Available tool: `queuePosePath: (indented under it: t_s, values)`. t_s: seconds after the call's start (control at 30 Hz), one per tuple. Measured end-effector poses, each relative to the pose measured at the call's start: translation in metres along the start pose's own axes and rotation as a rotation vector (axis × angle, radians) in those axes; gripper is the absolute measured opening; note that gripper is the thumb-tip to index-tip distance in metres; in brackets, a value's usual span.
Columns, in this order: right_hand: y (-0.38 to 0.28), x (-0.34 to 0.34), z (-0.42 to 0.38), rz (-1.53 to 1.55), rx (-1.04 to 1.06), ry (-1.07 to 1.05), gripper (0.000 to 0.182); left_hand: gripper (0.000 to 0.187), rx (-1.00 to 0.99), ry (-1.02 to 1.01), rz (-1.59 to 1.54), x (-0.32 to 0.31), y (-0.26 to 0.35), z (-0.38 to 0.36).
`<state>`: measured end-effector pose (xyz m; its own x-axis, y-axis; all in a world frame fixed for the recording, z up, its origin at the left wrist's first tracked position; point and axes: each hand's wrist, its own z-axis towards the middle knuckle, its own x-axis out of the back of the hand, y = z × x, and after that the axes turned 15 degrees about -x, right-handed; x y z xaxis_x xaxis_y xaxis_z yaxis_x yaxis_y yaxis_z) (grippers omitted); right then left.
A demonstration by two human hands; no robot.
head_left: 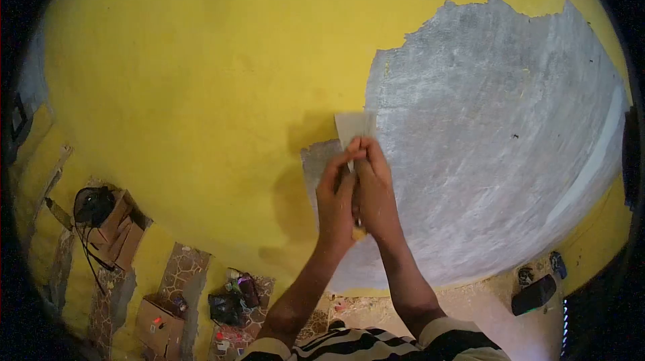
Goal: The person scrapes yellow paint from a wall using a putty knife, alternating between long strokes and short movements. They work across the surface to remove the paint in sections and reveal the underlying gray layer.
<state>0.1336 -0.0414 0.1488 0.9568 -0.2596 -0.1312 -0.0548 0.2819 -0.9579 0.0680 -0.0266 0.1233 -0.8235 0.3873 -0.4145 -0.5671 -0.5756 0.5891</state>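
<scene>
Now both your left hand (336,193) and right hand (375,190) clamp their fingers round the scraper (355,129), blade just above them at the yellow paint (201,92) edge; next, push it firmly upward.

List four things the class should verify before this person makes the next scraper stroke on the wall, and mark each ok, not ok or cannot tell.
1. Both hands on the scraper: left hand and right hand wrap the handle together. Ok.
2. Blade flat on the wall: it lies at the paint edge, but the angle is unclear. Cannot tell.
3. Paint left to remove: yellow remains left of the bare patch. Ok.
4. Floor below free of clutter: boxes and bags lie there. Not ok.
</scene>
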Motion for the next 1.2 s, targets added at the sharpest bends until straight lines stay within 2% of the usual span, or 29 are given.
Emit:
queuePosePath:
  t_s: [0.07, 0.13, 0.23, 0.37, 0.43, 0.53, 0.57, 0.67, 0.7, 0.73, 0.8, 0.93, 1.0, 1.03, 1.1, 1.2]
  values:
    - [0.022, 0.006, -0.005, -0.013, 0.030, 0.006, 0.016, 0.028, 0.011, 0.044, 0.030, 0.006, -0.010, -0.015]
    - [0.033, 0.010, -0.008, 0.047, -0.033, -0.039, 0.017, 0.028, 0.084, 0.047, -0.028, 0.012, -0.021, -0.024]
    - [0.008, 0.000, 0.002, 0.007, 0.044, -0.005, 0.016, 0.028, 0.098, 0.055, -0.098, 0.004, 0.002, -0.001]
    - [0.005, 0.000, 0.004, 0.039, 0.073, -0.021, 0.016, 0.027, 0.062, 0.011, -0.079, 0.005, 0.002, 0.002]
    - [0.019, 0.001, -0.007, -0.014, -0.004, -0.011, 0.016, 0.027, 0.106, 0.045, -0.013, 0.013, -0.008, -0.017]
    - [0.044, 0.001, -0.005, -0.059, 0.078, 0.005, 0.016, 0.028, 0.058, 0.033, -0.043, 0.027, -0.032, -0.026]
    - [0.041, -0.001, 0.002, -0.101, 0.144, 0.027, 0.016, 0.028, -0.031, 0.054, 0.030, 0.024, -0.032, -0.018]
    - [0.007, -0.013, 0.020, 0.036, 0.153, -0.015, 0.013, 0.030, -0.005, -0.023, 0.010, 0.016, -0.006, 0.019]
    - [-0.003, -0.014, 0.021, 0.032, 0.172, -0.010, 0.013, 0.030, 0.030, 0.010, -0.119, 0.010, 0.003, 0.025]
    - [-0.007, -0.016, 0.018, 0.032, 0.173, -0.012, 0.013, 0.030, 0.029, 0.012, -0.119, 0.010, 0.005, 0.025]
    - [-0.009, -0.016, 0.011, 0.088, 0.020, -0.044, 0.012, 0.029, 0.031, 0.040, -0.017, 0.013, 0.006, 0.018]
    - [0.043, -0.012, 0.002, 0.047, 0.046, -0.030, 0.012, 0.026, 0.044, 0.051, 0.076, 0.031, -0.018, -0.014]
    - [0.056, -0.014, 0.005, 0.059, 0.225, 0.011, 0.012, 0.025, 0.062, 0.022, 0.137, 0.031, -0.012, -0.017]
    - [0.046, -0.015, 0.003, 0.060, 0.220, 0.013, 0.012, 0.025, 0.067, 0.023, 0.139, 0.029, -0.006, -0.013]
    - [0.017, -0.016, -0.003, 0.155, -0.008, -0.089, 0.012, 0.027, 0.042, 0.010, 0.079, 0.024, 0.009, -0.001]
    - [0.022, -0.014, -0.001, 0.190, -0.041, -0.107, 0.013, 0.025, 0.090, 0.025, 0.120, 0.019, 0.012, -0.003]
